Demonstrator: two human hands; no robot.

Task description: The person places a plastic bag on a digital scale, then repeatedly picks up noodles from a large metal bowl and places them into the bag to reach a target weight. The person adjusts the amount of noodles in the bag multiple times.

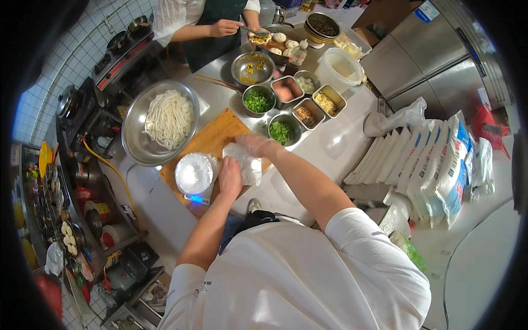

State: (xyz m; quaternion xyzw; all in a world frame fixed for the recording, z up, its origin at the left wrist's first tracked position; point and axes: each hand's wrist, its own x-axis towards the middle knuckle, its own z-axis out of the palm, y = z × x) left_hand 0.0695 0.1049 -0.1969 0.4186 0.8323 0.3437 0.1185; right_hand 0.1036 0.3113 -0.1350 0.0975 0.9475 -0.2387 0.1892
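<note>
My left hand (pixel 230 176) lies with curled fingers at the left edge of a stack of thin clear plastic bags (pixel 250 167) on a wooden board (pixel 220 128); whether it grips them cannot be told. At the stack's top edge is my right hand (pixel 253 144), in a clear plastic glove and blurred. Just left of my left hand, a bowl covered in clear plastic (pixel 194 173) rests on a digital kitchen scale (pixel 198 199) with a lit display. Beyond it, a large steel basin (pixel 132 123) holds thick white noodles (pixel 170 117).
Steel containers of chopped green herbs (pixel 258 102), brown topping (pixel 305 116) and yellow shreds (pixel 325 103) stand beyond the board. A co-worker's hands (pixel 227 28) fill a bun across the steel table. A white plastic bucket (pixel 338 74) stands back right, and stacked sacks (pixel 429 165) lie at right.
</note>
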